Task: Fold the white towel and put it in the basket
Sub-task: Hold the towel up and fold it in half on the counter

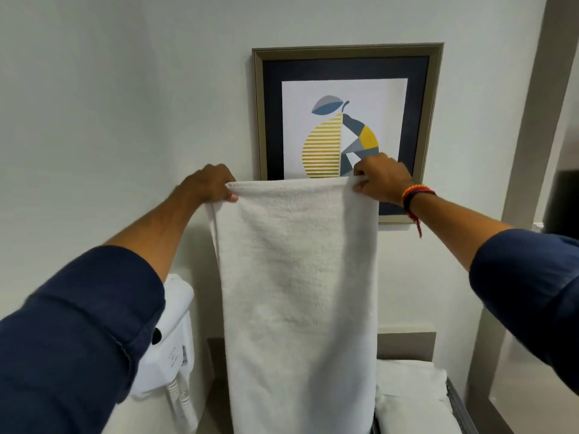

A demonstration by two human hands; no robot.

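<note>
Towel (297, 277) hanging lengthwise, vertical, both hands gripping

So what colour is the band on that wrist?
The braided wristband on the right wrist is red, orange and black, seen in the head view.

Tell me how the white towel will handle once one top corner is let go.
The white towel looks floppy: it hangs limp from the left hand and right hand, so a freed corner would likely drop. Its thick terry pile suggests little slip and a bulky fold.
</note>
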